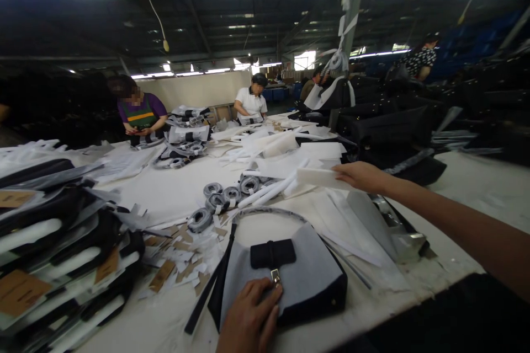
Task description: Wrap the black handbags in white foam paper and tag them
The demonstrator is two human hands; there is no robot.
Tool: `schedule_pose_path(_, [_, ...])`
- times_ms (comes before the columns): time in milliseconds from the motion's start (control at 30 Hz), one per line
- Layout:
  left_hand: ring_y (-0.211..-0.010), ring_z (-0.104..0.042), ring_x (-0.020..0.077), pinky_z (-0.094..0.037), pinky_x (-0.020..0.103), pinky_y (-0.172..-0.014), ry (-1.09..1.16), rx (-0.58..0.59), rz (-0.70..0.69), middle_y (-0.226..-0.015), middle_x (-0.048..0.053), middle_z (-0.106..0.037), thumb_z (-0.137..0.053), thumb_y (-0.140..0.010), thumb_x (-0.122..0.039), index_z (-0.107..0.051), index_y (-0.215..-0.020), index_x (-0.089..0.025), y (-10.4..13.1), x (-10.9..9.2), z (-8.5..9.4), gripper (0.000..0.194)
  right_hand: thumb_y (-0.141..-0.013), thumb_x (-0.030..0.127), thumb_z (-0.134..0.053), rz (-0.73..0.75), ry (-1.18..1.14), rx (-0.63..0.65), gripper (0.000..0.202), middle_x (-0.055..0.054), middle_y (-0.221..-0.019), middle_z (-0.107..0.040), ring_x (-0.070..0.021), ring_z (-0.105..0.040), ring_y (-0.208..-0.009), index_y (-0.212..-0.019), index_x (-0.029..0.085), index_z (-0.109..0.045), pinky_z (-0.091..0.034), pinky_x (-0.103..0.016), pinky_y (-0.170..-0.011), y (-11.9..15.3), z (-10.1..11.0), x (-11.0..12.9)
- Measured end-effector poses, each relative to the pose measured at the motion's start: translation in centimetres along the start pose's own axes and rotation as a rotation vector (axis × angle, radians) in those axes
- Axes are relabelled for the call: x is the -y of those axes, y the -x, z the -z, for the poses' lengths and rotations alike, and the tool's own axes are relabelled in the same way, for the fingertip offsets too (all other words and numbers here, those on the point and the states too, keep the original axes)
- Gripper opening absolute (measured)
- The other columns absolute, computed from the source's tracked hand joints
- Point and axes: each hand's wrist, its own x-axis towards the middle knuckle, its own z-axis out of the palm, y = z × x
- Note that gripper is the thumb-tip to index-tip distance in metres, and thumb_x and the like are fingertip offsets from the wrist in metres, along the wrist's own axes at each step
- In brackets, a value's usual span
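Observation:
A grey and black handbag (306, 267) lies on the table in front of me, with a black flap piece and a metal buckle (275, 276) on its front. My left hand (252, 314) rests on the bag, its fingers laid out beside the buckle and not wrapped round anything. The bag's handle (269, 211), covered in clear wrap, arches away from me. Stretched out to the right, my right hand (360, 176) pinches the edge of a white sheet (317, 177) above a pile of white sheets. Whether it is paper or thin foam I cannot tell.
Wrapped strap coils (200, 220) and scattered tags (182, 259) lie beyond and left of the bag. Stacked wrapped bags (62, 265) fill the left side. Clear-wrapped items (408, 242) sit to the right. Co-workers (252, 102) stand further back along the table.

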Motion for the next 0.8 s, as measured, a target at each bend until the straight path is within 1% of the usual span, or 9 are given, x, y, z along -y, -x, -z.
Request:
schedule_pose_path(100, [-0.111,-0.063,0.0218,-0.058,0.035,-0.091,0.041,0.045,0.063,-0.122,0.009,-0.065,-0.053,-0.094,-0.019,-0.061,-0.132,-0.026,0.1,-0.4,0.2,0.039,-0.100,0.034,-0.043,0.053,-0.122,0.032,0.043,-0.008,-0.127,-0.069,-0.0251,-0.068,-0.110,-0.135,0.018,-0.061,-0.053,-0.037,-0.095,0.9,2.1,3.2])
schedule_pose_path(167, [-0.112,-0.062,0.0226,-0.057,0.037,-0.092,0.069,0.070,0.093,-0.123,0.009,-0.064,-0.052,-0.095,-0.020,-0.061,-0.132,-0.026,0.1,-0.6,0.4,0.038,-0.102,0.038,-0.039,0.126,-0.261,0.092,0.046,-0.003,-0.138,-0.063,-0.0236,-0.063,-0.120,-0.143,0.023,-0.054,-0.051,-0.035,-0.100,1.4,2.8,6.9])
schedule_pose_path(233, [-0.113,-0.061,0.0230,-0.056,0.038,-0.093,0.086,0.088,0.113,-0.125,0.009,-0.064,-0.052,-0.095,-0.021,-0.061,-0.132,-0.027,0.2,-0.8,0.5,0.038,-0.102,0.037,-0.041,0.227,-0.458,0.205,0.047,-0.001,-0.142,-0.059,-0.0235,-0.061,-0.123,-0.148,0.028,-0.048,-0.049,-0.036,-0.101,1.9,2.8,11.4])
schedule_pose_path(333, [-0.104,-0.066,0.0226,-0.057,0.036,-0.088,0.064,0.107,0.165,-0.119,0.008,-0.069,-0.054,-0.095,-0.024,-0.062,-0.131,-0.029,0.4,-0.9,0.3,0.037,-0.099,0.030,-0.049,0.361,-0.624,0.344,0.050,-0.003,-0.133,-0.065,-0.0221,-0.065,-0.115,-0.148,0.030,-0.045,-0.051,-0.034,-0.096,2.5,0.7,17.7])
schedule_pose_path(433, [-0.079,-0.071,0.0202,-0.057,0.030,-0.072,0.037,0.117,0.221,-0.095,0.005,-0.075,-0.055,-0.094,-0.027,-0.069,-0.122,-0.031,0.7,-1.0,-0.1,0.030,-0.095,0.021,-0.053,0.418,-0.527,0.354,0.040,-0.008,-0.120,-0.071,-0.0244,-0.068,-0.106,-0.135,0.024,-0.058,-0.052,-0.037,-0.092,3.2,-3.0,21.6])
schedule_pose_path(500, [-0.078,-0.071,0.0215,-0.057,0.031,-0.071,0.031,0.113,0.235,-0.091,0.005,-0.075,-0.057,-0.093,-0.028,-0.072,-0.114,-0.031,0.9,-1.1,-0.3,0.026,-0.095,0.019,-0.053,0.467,-0.461,0.346,0.033,-0.011,-0.122,-0.070,-0.0270,-0.066,-0.111,-0.126,0.022,-0.065,-0.050,-0.043,-0.097,3.9,-5.1,22.4])
schedule_pose_path(567, [-0.083,-0.071,0.0233,-0.057,0.033,-0.073,0.034,0.106,0.240,-0.094,0.005,-0.075,-0.059,-0.092,-0.029,-0.073,-0.112,-0.030,1.0,-1.1,-0.4,0.024,-0.098,0.027,-0.054,0.517,-0.495,0.367,0.034,-0.012,-0.130,-0.066,-0.0276,-0.060,-0.122,-0.130,0.021,-0.065,-0.045,-0.046,-0.105,4.9,-6.1,22.2])
schedule_pose_path(700, [-0.078,-0.071,0.0205,-0.056,0.031,-0.074,0.069,0.116,0.238,-0.088,0.001,-0.076,-0.057,-0.094,-0.028,-0.074,-0.105,-0.029,1.1,-1.1,-0.4,0.021,-0.098,0.047,-0.055,0.527,-0.542,0.463,0.059,-0.013,-0.150,-0.050,-0.0275,-0.051,-0.134,-0.151,0.024,-0.044,-0.042,-0.045,-0.111,6.6,-5.4,21.0])
schedule_pose_path(800, [-0.086,-0.072,0.0220,-0.057,0.034,-0.080,0.081,0.114,0.234,-0.098,0.003,-0.076,-0.056,-0.095,-0.028,-0.072,-0.112,-0.029,1.1,-1.1,-0.2,0.023,-0.098,0.046,-0.056,0.518,-0.468,0.428,0.055,-0.015,-0.152,-0.047,-0.0315,-0.052,-0.133,-0.149,0.028,-0.047,-0.043,-0.051,-0.108,6.8,-4.7,21.0])
